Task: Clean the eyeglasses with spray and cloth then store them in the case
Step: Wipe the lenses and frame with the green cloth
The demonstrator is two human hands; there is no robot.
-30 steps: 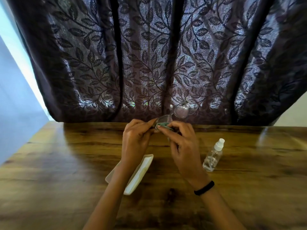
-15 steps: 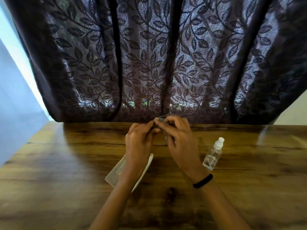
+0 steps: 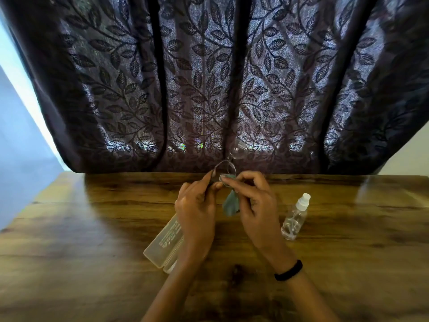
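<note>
Glasses [image 3: 228, 159] are held up over the far side of the bench [image 3: 92, 228], the left hand [image 3: 197, 210] pinching the frame and the right hand [image 3: 255, 205] pressing a grey-green cloth [image 3: 230, 204] against one lens (the other lens stands clear above). The hands sit close together, fingertips nearly touching. Open case [image 3: 162, 245] lies under the left wrist; spray [image 3: 294, 217] stands upright just right of the right hand.

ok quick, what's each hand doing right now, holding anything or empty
Left hand: closed, pinching the eyeglasses by the frame.
Right hand: closed, pressing the cloth onto a lens.
</note>
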